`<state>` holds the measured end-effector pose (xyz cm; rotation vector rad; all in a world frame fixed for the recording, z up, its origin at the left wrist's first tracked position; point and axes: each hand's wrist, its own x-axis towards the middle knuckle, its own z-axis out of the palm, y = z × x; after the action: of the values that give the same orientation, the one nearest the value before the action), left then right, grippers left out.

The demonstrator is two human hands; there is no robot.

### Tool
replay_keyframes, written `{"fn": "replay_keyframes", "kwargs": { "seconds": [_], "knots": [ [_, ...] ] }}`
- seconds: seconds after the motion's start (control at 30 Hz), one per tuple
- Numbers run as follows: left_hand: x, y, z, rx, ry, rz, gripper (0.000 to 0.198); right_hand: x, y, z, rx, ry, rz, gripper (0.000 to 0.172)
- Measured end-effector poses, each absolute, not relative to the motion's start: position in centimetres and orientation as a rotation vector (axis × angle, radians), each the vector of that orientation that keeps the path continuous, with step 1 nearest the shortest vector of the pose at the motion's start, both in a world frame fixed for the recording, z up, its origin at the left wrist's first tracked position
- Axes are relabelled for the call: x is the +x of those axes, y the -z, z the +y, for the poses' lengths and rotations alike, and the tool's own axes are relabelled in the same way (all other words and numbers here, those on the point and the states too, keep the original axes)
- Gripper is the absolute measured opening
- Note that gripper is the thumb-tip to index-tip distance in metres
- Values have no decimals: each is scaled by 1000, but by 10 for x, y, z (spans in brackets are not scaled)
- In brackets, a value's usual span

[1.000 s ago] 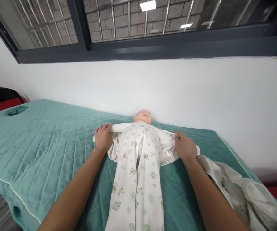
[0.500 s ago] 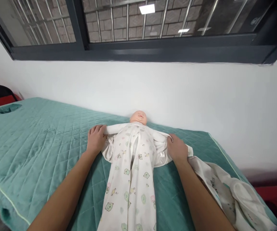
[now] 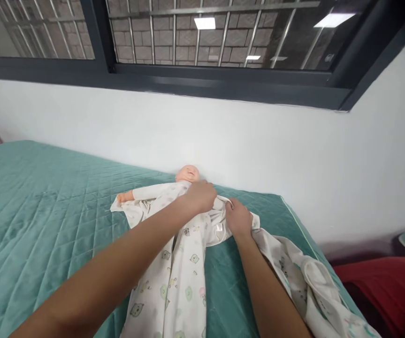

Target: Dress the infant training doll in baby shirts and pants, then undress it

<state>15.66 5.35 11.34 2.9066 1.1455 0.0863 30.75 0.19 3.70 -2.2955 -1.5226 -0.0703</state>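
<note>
A baby doll [image 3: 188, 173] lies on its back on a green quilted cover [image 3: 64, 188], its head near the wall. White printed baby clothes [image 3: 184, 263] lie over its body and stretch toward me. My left hand [image 3: 202, 196] reaches across the doll's chest, closed on the clothing at the shoulder on the right. Beside it, my right hand [image 3: 239, 217] pinches the sleeve on that same side. The doll's arm on the left is stretched out, with its small hand [image 3: 125, 196] showing past a white cuff.
More printed baby clothing [image 3: 311, 277] lies bunched to the right, partly behind my right forearm. A white wall [image 3: 276, 145] rises behind the bed, below a dark-framed window [image 3: 188, 84]. Something red [image 3: 381, 286] is beyond the bed's right edge.
My left hand has let go of the sleeve on the left and crossed to the doll's other shoulder, uncovering the doll's hand. My right hand still holds its sleeve. The view has shifted right.
</note>
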Motion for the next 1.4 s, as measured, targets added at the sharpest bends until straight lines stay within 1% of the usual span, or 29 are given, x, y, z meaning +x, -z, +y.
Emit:
{"fn": "replay_keyframes", "kwargs": {
  "seconds": [0.07, 0.2, 0.27, 0.4, 0.63, 0.9, 1.17, 1.27, 1.4],
  "knots": [
    [183, -104, 54, 2902, 31, 1149, 23, 308, -38, 1, -2292, 62, -1523, 38],
    [210, -81, 55, 2901, 111, 1189, 37, 308, -38, 1, -2264, 37, -1537, 37],
    [214, -75, 57, 2910, 140, 1202, 40, 308, -37, 3, -2256, 31, -1533, 36],
    [217, -70, 65, 2943, 181, 1204, 36, 308, -34, 6, -2264, 13, -1494, 35],
    [214, -64, 70, 3046, 235, 1195, 37, 314, -31, 8, -2239, -68, -1463, 35],
    [205, -68, 79, 3125, 255, 1200, 44, 320, -32, 6, -2208, -129, -1419, 37],
    [189, -73, 92, 3104, 283, 1299, 46, 325, -24, 13, -2143, -171, -1387, 34],
    [199, -67, 85, 3104, 279, 1260, 44, 324, -22, 14, -2141, -184, -1379, 33],
    [214, -58, 76, 3114, 211, 1207, 34, 324, -20, 15, -2139, -199, -1379, 32]
  ]
}}
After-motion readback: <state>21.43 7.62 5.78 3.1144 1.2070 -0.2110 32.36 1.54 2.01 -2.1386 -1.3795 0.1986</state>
